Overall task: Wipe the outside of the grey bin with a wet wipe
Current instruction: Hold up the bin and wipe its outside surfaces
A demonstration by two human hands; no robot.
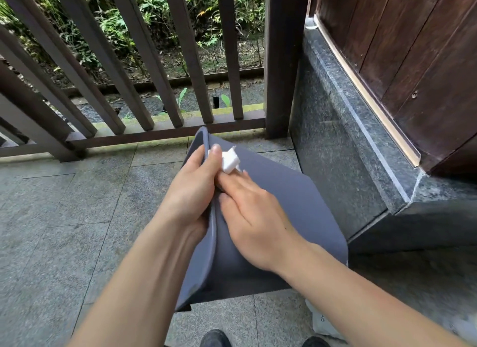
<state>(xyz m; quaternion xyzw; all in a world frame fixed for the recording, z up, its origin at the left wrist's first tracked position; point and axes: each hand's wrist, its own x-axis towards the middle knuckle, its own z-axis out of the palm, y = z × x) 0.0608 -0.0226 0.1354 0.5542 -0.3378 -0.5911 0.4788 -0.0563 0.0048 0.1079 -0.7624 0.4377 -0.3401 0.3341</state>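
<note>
The grey bin [296, 197] lies tilted on its side over the stone floor, one flat outer wall facing up. My left hand [191, 191] grips its rim on the left edge, thumb on top. My right hand [255, 215] rests flat on the upturned wall, fingers pointing away from me. A folded white wet wipe [230, 160] sits on the wall at the tips of my right fingers and beside my left thumb; the fingertips press its near edge. The bin's inside is hidden from view.
A dark wooden railing [144, 70] runs along the far edge of the tiled floor [64, 217]. A dark granite ledge [343, 150] and a wooden door [418, 62] stand on the right. A white packet [322, 321] lies by my shoes [215, 339].
</note>
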